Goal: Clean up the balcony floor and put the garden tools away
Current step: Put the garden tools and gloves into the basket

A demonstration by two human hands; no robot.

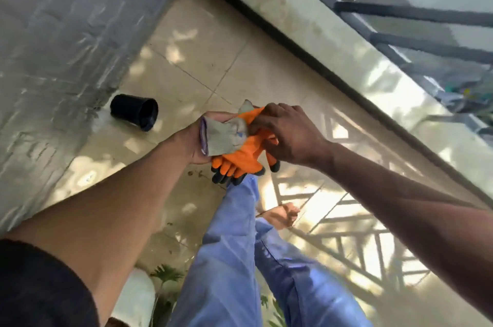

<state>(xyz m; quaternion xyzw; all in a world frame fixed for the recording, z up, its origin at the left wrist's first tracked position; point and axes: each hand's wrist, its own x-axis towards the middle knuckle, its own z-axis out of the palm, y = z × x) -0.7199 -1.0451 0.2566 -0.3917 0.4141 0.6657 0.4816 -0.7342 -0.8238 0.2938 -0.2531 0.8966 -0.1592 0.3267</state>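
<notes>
Tiled balcony floor (202,60), beige, dappled with sunlight and railing shadows, bounded by a grey wall (66,33) toward ten o'clock and a low parapet (306,22) carrying a dark metal railing (400,12) toward two o'clock. At centre, the left hand (196,140) cups a bundle of garden gloves (240,148), grey-cuffed with orange bodies and black fingertips hanging toward six o'clock. The right hand (288,132) lies over the bundle from three o'clock, fingers curled round its top edge. A black plastic pot (134,112) lies on its side on the tiles at nine o'clock from the gloves, beside the wall. Blue trouser legs (234,260) and a bare foot (280,216) appear below.
</notes>
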